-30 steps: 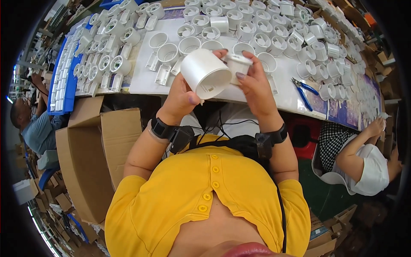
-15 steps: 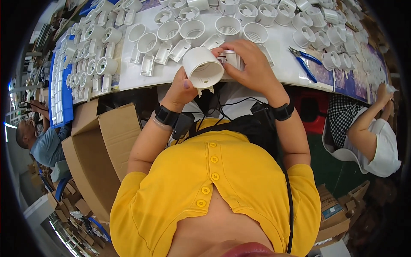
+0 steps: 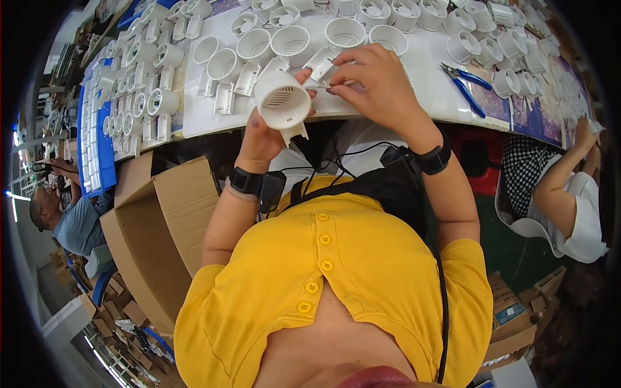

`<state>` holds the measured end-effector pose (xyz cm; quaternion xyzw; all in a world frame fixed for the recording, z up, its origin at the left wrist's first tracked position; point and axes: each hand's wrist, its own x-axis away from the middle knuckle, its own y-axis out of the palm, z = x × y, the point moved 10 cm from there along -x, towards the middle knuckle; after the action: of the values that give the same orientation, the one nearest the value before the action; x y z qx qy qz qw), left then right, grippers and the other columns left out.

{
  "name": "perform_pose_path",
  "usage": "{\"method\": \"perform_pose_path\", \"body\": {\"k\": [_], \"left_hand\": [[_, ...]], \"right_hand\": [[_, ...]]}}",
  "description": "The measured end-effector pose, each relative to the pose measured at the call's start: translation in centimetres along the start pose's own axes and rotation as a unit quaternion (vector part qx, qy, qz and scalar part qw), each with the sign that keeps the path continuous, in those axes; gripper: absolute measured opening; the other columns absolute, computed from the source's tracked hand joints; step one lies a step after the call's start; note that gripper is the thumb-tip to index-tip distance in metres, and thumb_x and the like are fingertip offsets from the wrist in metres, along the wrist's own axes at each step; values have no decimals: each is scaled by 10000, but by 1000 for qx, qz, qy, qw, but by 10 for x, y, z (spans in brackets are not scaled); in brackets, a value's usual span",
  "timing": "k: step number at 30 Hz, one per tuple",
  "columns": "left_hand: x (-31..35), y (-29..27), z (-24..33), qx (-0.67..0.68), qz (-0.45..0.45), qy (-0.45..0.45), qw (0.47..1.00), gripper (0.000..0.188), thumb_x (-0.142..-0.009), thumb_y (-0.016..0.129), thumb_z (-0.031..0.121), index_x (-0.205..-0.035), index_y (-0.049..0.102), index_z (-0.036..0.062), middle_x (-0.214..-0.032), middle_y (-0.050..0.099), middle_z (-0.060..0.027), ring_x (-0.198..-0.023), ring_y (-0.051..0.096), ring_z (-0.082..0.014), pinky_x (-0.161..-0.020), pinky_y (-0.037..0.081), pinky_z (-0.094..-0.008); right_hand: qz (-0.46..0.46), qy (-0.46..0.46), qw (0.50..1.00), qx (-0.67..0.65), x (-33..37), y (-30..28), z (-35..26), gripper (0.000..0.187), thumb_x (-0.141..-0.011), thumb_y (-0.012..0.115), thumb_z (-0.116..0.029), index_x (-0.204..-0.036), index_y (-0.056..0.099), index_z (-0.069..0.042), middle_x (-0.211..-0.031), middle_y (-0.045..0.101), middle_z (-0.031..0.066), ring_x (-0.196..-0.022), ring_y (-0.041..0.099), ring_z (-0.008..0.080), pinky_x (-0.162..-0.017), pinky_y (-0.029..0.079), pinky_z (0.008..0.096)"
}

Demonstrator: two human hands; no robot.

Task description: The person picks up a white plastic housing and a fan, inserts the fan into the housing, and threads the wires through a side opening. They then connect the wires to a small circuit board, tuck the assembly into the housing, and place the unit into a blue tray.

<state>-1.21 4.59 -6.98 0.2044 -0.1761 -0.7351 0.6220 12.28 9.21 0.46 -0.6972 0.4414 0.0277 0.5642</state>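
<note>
My left hand (image 3: 257,143) is wrapped round a white plastic cup-shaped housing (image 3: 283,103). The cup's round mouth is tipped toward me, with slots in its floor and small prongs at its lower rim. Just to the right of it, my right hand (image 3: 378,84) has thumb and index finger pinched together. Something thin and small shows at those fingertips, too tiny to name. On the table beyond stand more white housings (image 3: 290,41), several with a rectangular box part attached.
Blue-handled cutters (image 3: 467,90) lie to the right on the white table (image 3: 424,97). A blue tray (image 3: 97,169) holds white parts at the left. Below the table edge stands an open cardboard box (image 3: 139,226). Other people sit at both sides.
The housing has moved slightly left and down in my left hand and turned. My right hand has drawn away from it, its fingers now pinched instead of holding the housing's box part.
</note>
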Motion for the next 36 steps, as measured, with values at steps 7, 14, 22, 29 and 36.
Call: {"method": "perform_pose_path", "body": {"k": [7, 14, 22, 29, 36], "left_hand": [[5, -18, 0, 28, 39, -17, 999, 785, -825, 652, 516, -1359, 388, 3, -1270, 527, -146, -1059, 587, -244, -839, 525, -361], [8, -22, -5, 16, 77, -44, 996, 547, -900, 633, 323, -1303, 418, 22, -1172, 563, -111, -1012, 593, -220, -814, 530, -371], [6, -21, 1, -108, 131, -4, 985, 479, -929, 607, 262, -1303, 411, 36, -1194, 546, -72, -1091, 522, -157, -942, 432, -317], [1, -10, 18, -192, 125, 90, 969, 513, -957, 562, 272, -1352, 356, 18, -1243, 508, -75, -1149, 471, -148, -987, 369, -291], [-2, -4, 21, -245, 77, 112, 960, 539, -964, 543, 313, -1367, 341, 16, -1249, 499, -77, -1140, 471, -147, -996, 363, -294]], "right_hand": [[45, -22, 993, -104, -11, -2, -4, 101, -750, 729, -141, -838, 680, -132, -933, 669, -29, -1029, 536, 217, -907, 372, 342], [19, -6, 987, -161, -5, 6, -1, 114, -755, 724, -111, -858, 683, -137, -891, 657, -35, -1058, 517, 219, -924, 350, 335], [64, -38, 990, -118, -3, -1, -22, 123, -756, 709, -87, -870, 690, -128, -1115, 598, 8, -1166, 455, 257, -979, 332, 373], [352, -303, 885, -14, 11, -2, -39, 73, -747, 652, -98, -807, 623, -66, -1345, 444, 157, -1303, 331, 384, -1050, 284, 492], [288, -272, 918, 6, 3, -2, -45, 95, -746, 663, -113, -817, 620, -69, -1343, 439, 158, -1307, 329, 381, -1064, 273, 499]]}}
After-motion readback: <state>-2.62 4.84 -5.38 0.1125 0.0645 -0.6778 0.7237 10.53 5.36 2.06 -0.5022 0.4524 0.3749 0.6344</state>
